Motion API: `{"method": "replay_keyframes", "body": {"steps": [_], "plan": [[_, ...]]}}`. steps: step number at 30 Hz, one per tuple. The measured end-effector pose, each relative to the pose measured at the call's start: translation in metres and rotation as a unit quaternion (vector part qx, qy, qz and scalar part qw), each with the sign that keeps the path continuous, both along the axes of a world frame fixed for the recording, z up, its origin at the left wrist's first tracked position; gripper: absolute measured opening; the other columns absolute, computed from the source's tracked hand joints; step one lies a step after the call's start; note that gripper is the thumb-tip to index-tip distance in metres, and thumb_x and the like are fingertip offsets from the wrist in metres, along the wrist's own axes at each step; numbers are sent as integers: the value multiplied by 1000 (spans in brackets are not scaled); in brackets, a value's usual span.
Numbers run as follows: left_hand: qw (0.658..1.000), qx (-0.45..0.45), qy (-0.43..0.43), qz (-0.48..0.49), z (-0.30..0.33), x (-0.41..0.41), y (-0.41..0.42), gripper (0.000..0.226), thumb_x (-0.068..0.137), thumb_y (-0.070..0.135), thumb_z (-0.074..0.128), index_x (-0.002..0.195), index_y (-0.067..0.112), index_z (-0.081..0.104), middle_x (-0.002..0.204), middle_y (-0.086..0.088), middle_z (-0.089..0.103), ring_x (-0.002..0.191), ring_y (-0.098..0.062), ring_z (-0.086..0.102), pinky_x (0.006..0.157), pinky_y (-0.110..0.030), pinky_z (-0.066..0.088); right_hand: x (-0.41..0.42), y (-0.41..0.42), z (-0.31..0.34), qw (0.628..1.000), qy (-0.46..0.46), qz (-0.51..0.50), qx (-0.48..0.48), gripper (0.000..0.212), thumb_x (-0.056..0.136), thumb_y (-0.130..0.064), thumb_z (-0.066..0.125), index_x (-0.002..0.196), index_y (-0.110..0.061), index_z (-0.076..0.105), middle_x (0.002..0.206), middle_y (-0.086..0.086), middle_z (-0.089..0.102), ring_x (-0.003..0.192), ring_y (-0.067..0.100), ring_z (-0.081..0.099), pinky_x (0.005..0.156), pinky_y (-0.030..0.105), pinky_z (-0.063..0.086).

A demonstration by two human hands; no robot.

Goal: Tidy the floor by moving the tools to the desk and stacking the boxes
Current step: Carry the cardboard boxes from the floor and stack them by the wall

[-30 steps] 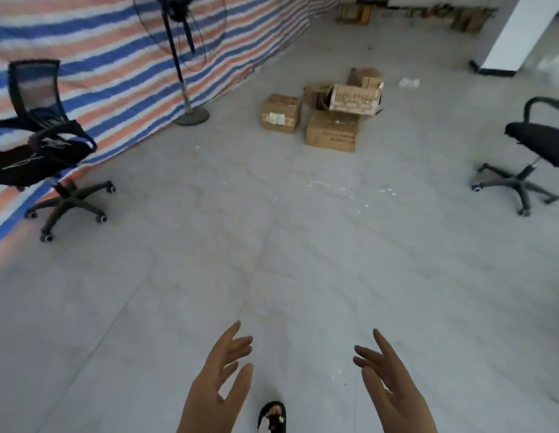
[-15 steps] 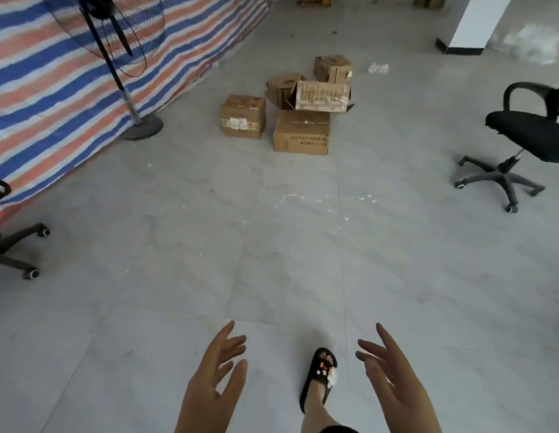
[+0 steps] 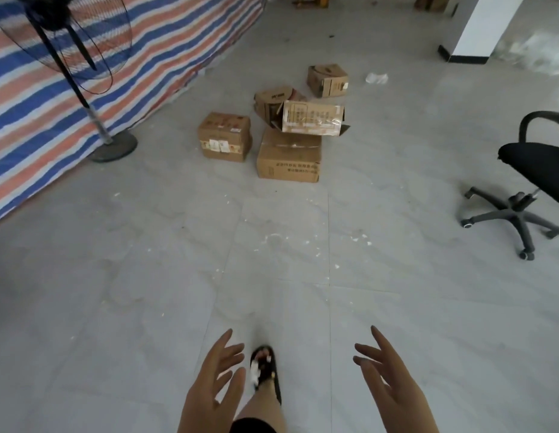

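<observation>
Several cardboard boxes lie on the grey tiled floor ahead. A labelled box (image 3: 224,136) stands at the left, and a large box (image 3: 289,157) sits beside it. An open, tipped box (image 3: 312,117) leans on top of the large one. Behind them are a crumpled open box (image 3: 273,100) and a small box (image 3: 327,80) farther back. My left hand (image 3: 214,382) and my right hand (image 3: 390,385) are held out low in front of me, fingers spread and empty, far from the boxes. No tools are in view.
A standing fan (image 3: 112,146) is at the left by a striped tarp (image 3: 84,73). A black office chair (image 3: 528,182) stands at the right. A white pillar (image 3: 484,26) and plastic litter (image 3: 376,78) lie beyond. My sandalled foot (image 3: 265,370) is between my hands.
I have walked closer to the boxes, which now look larger and nearer. The left chair has left the view. Both hands stay open and empty.
</observation>
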State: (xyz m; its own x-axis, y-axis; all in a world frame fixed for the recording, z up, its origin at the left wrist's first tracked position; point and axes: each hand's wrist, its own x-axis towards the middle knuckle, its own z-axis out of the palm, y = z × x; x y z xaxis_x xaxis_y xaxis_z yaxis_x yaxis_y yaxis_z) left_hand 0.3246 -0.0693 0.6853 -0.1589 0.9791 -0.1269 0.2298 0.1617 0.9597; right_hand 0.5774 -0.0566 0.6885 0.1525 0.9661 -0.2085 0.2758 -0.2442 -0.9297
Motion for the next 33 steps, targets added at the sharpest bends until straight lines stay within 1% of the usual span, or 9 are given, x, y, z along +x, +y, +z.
{"method": "replay_keyframes", "body": {"steps": [2,6,9,13,17,20,25,30,33], "plan": [[1000,-10,9,-10,-6,3,54,73,86,6,60,101,77,44,103,31,63,100,3,62,82,-6,46,3,51,-8,1000,1,-3,-2,52,89,-3,57,119,-44,46,96,-35,63,87,-10,63,68,1,43],[1000,7,12,-25,1,3,185,65,87,15,62,107,73,42,109,31,60,101,6,61,81,-4,44,0,167,-9,1000,0,-21,9,51,90,-8,57,122,-45,44,102,-36,61,92,-9,62,70,2,43],[999,31,17,-31,18,-3,284,62,89,4,55,114,60,48,110,29,60,102,5,60,81,-4,44,-8,257,6,999,0,-29,28,50,90,-9,57,122,-45,44,101,-35,61,93,-9,61,70,0,42],[998,20,17,-56,26,-5,384,52,90,5,55,121,45,46,108,32,60,103,5,60,87,-13,48,-17,358,19,999,2,-22,33,50,90,-10,56,122,-46,42,104,-36,60,94,-9,62,71,0,41],[998,-9,23,-62,19,-4,458,66,88,8,57,109,69,46,108,33,60,103,7,59,85,-15,47,-16,439,18,999,5,-30,10,49,89,-6,57,122,-41,45,101,-29,65,90,-8,63,69,-1,41],[998,-26,22,-47,14,1,522,57,85,26,57,106,76,39,110,34,58,103,8,59,81,-10,47,-8,507,10,999,12,-29,-8,48,89,-6,57,125,-37,46,101,-19,68,90,-8,63,69,0,41],[999,-27,26,-23,-2,29,656,54,89,5,57,116,51,53,106,30,62,100,7,60,84,-13,49,23,643,-4,1000,-2,-14,-12,47,91,-9,55,125,-38,42,106,-19,65,91,-11,61,70,0,42],[999,-24,20,-8,7,72,792,48,89,6,57,118,44,51,105,33,61,99,7,60,81,-8,47,79,791,2,999,-17,-23,-18,45,92,-18,54,134,-32,45,111,-18,64,97,-4,63,82,20,51],[1000,-20,14,-12,8,92,866,45,88,16,58,119,48,54,106,19,67,99,7,60,80,-5,46,101,865,7,999,-33,-8,-27,44,93,-19,52,135,-30,44,111,-15,64,96,-10,59,75,5,45]]}}
